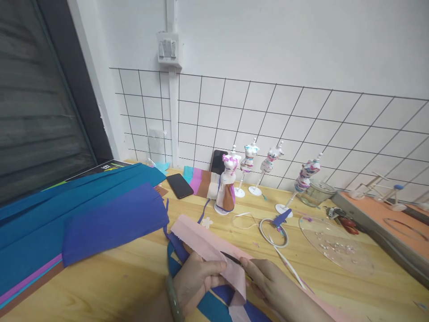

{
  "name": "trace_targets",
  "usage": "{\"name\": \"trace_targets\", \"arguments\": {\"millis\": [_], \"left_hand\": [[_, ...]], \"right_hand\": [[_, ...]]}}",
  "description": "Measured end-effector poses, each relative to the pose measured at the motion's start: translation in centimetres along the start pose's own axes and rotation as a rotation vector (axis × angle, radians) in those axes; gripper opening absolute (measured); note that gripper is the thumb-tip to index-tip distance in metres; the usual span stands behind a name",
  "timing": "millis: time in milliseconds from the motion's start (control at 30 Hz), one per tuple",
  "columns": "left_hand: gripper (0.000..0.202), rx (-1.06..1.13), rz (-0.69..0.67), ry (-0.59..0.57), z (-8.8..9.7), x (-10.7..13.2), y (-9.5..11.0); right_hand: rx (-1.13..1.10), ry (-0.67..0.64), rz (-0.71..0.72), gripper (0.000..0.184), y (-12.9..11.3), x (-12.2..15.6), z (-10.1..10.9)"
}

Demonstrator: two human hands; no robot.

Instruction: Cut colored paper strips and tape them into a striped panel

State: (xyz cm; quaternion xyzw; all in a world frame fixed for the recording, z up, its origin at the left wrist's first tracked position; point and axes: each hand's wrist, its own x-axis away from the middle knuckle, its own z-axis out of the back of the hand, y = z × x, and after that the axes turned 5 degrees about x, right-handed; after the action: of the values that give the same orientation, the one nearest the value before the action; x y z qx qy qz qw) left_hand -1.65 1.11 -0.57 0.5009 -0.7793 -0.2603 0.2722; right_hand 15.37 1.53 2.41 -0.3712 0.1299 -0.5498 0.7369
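My left hand (197, 279) pinches a strip of pink crepe paper (204, 239) near the bottom middle of the wooden table (117, 277). A green bangle sits on that wrist. My right hand (268, 279) is closed on a thin dark tool (234, 258), perhaps scissors, whose blade lies against the pink paper; most of it is hidden. Under both hands lie blue and teal paper strips (214, 306).
Large folded sheets of blue and teal crepe paper (83, 214) cover the left. A black phone (180, 185), small dress-form mannequins (228, 188), a glass jar (315, 193), a white ring (273, 232), a clear plastic lid (335, 243) and an orange tray (385, 219) stand behind.
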Motion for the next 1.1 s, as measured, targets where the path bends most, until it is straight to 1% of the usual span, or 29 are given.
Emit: {"name": "trace_targets", "arguments": {"millis": [200,300,400,567,700,833,933,1033,1100], "left_hand": [[0.055,0.018,0.002,-0.014,0.3,0.1,-0.2],[0.051,0.014,-0.005,0.034,0.6,0.0,-0.1],[0.047,-0.012,-0.029,0.080,0.8,-0.1,0.3],[0.038,-0.054,-0.035,0.097,0.8,-0.3,0.8],[0.042,-0.051,-0.042,0.101,0.8,-0.3,0.8],[0.041,-0.046,-0.044,0.094,0.7,-0.3,0.8],[0.045,-0.042,-0.039,0.101,0.6,-0.3,0.9],[0.047,-0.041,-0.042,0.101,0.5,-0.3,1.0],[0.047,-0.031,-0.040,0.104,0.5,-0.2,0.9]], "right_hand": [[-0.047,0.032,-0.027,0.044,0.3,-0.4,-0.5],[-0.038,0.046,-0.045,0.044,0.2,-0.4,-0.5],[-0.049,0.004,-0.038,0.045,-0.2,-0.4,-0.4],[-0.069,0.013,-0.082,0.046,-0.4,-0.2,-0.5],[-0.055,0.053,-0.085,0.043,-0.1,-0.2,-0.6],[-0.021,0.096,-0.052,0.041,0.7,-0.2,-0.5],[0.011,0.111,-0.027,0.038,1.9,-0.1,-0.5],[0.124,0.122,0.086,0.030,3.5,0.0,-0.7],[0.183,0.119,0.146,0.029,4.4,-0.1,-1.0]]}}
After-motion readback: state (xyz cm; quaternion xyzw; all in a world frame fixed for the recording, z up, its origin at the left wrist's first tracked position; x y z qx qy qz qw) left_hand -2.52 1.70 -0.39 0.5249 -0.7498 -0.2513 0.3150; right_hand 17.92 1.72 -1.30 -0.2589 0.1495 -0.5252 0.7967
